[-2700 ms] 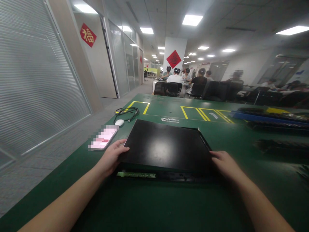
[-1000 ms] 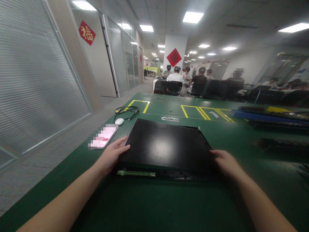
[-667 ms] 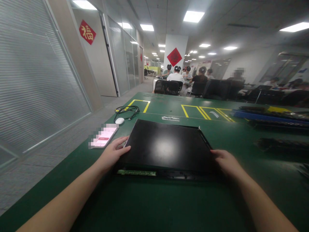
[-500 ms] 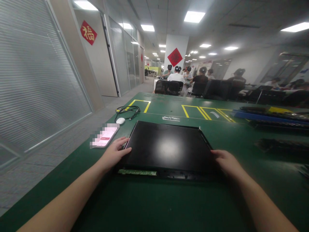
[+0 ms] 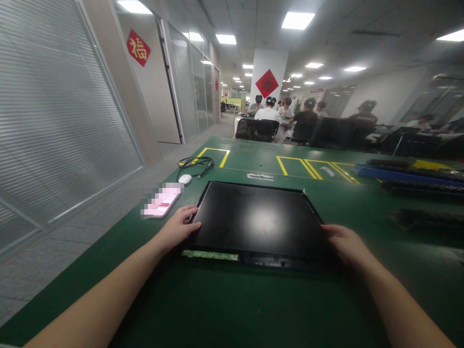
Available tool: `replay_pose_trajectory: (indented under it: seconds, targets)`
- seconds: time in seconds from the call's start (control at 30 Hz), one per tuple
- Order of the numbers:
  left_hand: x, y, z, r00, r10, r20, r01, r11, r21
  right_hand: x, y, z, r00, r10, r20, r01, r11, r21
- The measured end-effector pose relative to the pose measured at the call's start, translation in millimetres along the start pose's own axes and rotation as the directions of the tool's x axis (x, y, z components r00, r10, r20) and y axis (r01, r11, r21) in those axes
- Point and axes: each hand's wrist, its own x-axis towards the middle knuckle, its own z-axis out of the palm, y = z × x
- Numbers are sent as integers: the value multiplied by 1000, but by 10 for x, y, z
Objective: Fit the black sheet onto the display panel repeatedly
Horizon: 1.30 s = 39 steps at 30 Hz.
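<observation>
A flat black display panel [image 5: 253,220] lies face up in a dark frame on the green table [image 5: 232,304]. Along its near edge a strip of green circuit board [image 5: 210,255] shows. My left hand [image 5: 179,226] grips the panel's left edge, thumb on top and fingers along the side. At the right edge, my right hand [image 5: 344,240] holds on, its thumb by the rim and the other fingers mostly hidden underneath or behind.
Left of the panel lie a phone [image 5: 163,202], a white mouse-like object [image 5: 184,179] and a coiled black cable [image 5: 195,166]. Yellow tape [image 5: 290,158] marks the far side. Dark and blue long parts [image 5: 409,175] lie at the right. Several people sit beyond the table.
The whole view has shifted slightly, so everything appears a little to the right. Both hands keep their hold on the panel, which looks nearly unmoved on the table.
</observation>
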Motion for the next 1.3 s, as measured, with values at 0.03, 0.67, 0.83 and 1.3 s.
replay_pose_trajectory:
  seconds: [0.03, 0.67, 0.83, 1.3]
  targets:
    - [6, -11, 0, 1000, 0, 4, 0, 1000, 12, -3, -5, 0, 1000, 13, -2, -13, 1000, 11]
    - [7, -33, 11, 999, 47, 18, -49, 986, 159, 57, 121, 43, 999, -12, 47, 7, 995, 97]
    - [-71, 79, -74, 991, 127, 37, -132, 963, 233, 72, 136, 27, 998, -62, 21, 61, 998, 30]
    - [-151, 210, -278, 855, 256, 451, -434, 828, 354, 49, 93, 3, 998, -64, 25, 64, 998, -8]
